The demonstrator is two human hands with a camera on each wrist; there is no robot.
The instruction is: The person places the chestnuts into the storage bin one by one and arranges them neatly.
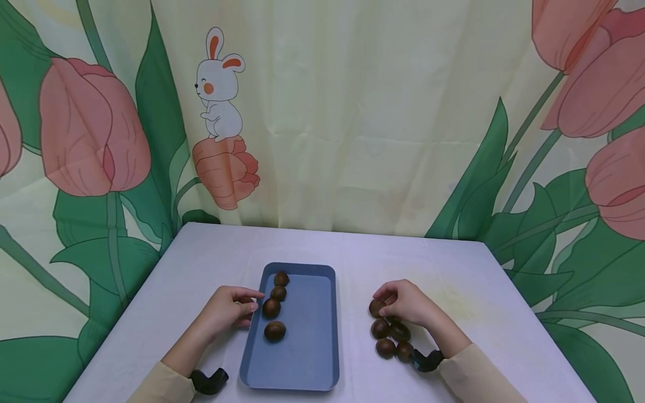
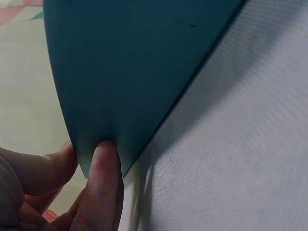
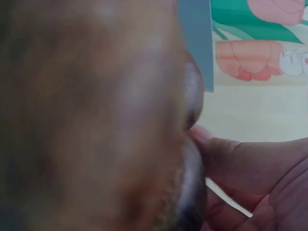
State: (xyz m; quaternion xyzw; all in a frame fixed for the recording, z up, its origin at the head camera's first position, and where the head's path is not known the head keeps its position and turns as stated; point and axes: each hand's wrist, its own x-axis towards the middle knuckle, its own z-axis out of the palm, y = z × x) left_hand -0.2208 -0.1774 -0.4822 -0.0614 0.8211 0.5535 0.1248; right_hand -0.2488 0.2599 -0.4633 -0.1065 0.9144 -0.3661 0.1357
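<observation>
My left hand (image 1: 228, 308) is at the left rim of a shallow blue-grey tray (image 1: 312, 330). Close up in the left wrist view, one fingertip (image 2: 103, 159) presses the tray's outer wall while another digit meets the rim, pinching the edge. Several glossy brown chestnuts lie inside the tray in a rough column near its left side, the nearest chestnut (image 1: 274, 331) set a little apart. Over to the right, my right hand (image 1: 407, 302) grips a chestnut (image 1: 377, 308) between thumb and fingers, at the far end of a cluster. Chestnuts blurred by closeness fill much of the right wrist view.
More chestnuts (image 1: 385, 348) sit in a tight group on the white tablecloth (image 1: 355, 268), beside and under my right wrist. A black wrist camera (image 1: 427, 361) overlaps the cluster's near edge. Behind the table hangs a curtain (image 1: 353, 112) printed with tulips and a rabbit.
</observation>
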